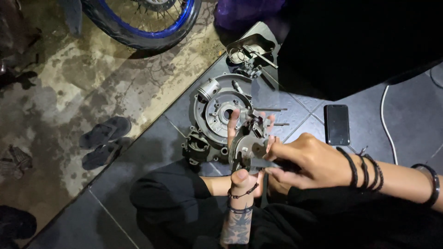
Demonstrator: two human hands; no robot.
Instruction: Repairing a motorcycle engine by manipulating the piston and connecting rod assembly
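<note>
left hand [244, 152] palm-up cradling round metal part [243, 148] | right hand [302, 159] pinching tool [267, 162]

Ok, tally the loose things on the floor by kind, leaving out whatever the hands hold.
Sandals: 2
Phones: 1
Engine case halves: 1
Metal trays of small parts: 1
White cables: 1
Total: 6

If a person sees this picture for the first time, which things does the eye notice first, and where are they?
In the middle, the left hand holds up a round metal engine part, while the right hand presses a dark tool against it. Just behind them, a grey engine casing lies on the dark floor tiles. At the top, a wheel with a blue rim stands out, and a black phone lies to the right.
</note>
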